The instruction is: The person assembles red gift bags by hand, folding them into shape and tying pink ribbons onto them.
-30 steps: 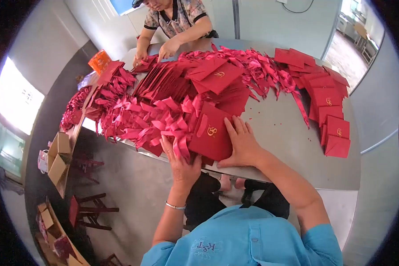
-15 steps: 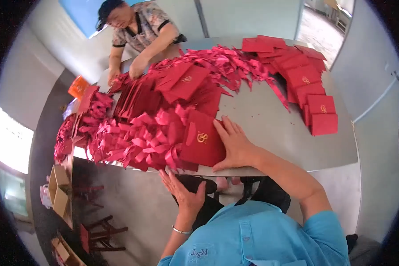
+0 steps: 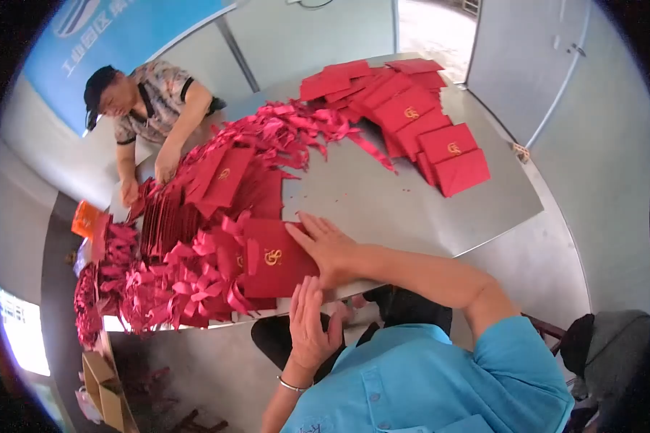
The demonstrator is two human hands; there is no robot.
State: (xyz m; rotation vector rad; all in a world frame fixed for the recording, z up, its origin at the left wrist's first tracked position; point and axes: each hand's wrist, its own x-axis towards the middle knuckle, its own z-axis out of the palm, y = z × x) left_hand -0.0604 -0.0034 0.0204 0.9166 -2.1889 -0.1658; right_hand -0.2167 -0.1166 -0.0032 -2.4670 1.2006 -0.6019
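Note:
A red pouch with a gold emblem [image 3: 278, 254] lies near the table's front edge, beside a heap of bright red ribbons [image 3: 184, 289]. My right hand [image 3: 330, 249] rests against the pouch's right side, its fingers spread and touching the edge. My left hand [image 3: 313, 328], with a bracelet at the wrist, is held near the pouch's lower right corner, by the table edge. Its fingers are stretched out and it holds nothing. Behind the ribbons stand tightly packed red pouches [image 3: 170, 224], with another emblem-marked pouch [image 3: 224, 173] lying on top.
Across the grey table [image 3: 368, 216], a co-worker [image 3: 162, 108] has both hands at the packed pouches. Overlapping red pouches [image 3: 412, 119] lie at the back right, next to more ribbons [image 3: 282, 126]. An orange package [image 3: 87, 219] is at left, a cardboard box [image 3: 102, 390] below.
The view has turned, shifting the table's contents leftward. My left hand has moved rightward relative to the pouch, closer to my right hand, which stays at the pouch's side.

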